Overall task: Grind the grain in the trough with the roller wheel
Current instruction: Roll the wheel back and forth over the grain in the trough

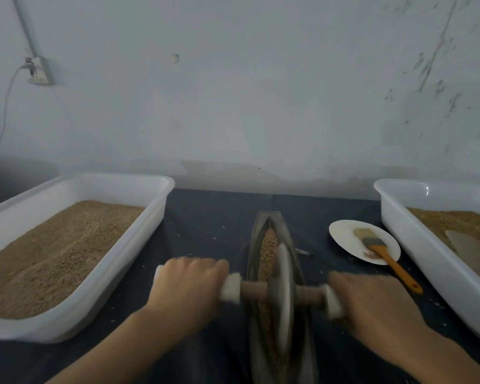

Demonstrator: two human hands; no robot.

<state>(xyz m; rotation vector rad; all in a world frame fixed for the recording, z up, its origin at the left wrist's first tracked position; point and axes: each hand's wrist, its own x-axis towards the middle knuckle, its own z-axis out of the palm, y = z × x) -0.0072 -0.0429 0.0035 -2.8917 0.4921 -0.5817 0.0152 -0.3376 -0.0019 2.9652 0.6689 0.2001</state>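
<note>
Both hands grasp the axle: left hand (187,281) and right hand (369,297) each clenched round a padded end, wheel (283,284) between them, equally near. It stands in the trough (295,261) on the bench, whose long axis runs straight away, grain (269,242) ahead of the wheel

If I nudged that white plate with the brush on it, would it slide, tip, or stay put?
The plate looks thin and light, so it would probably slide easily on the dark cloth. The brush overhangs its near rim, handle out, so a push there might tilt the plate or roll the brush off.
</note>
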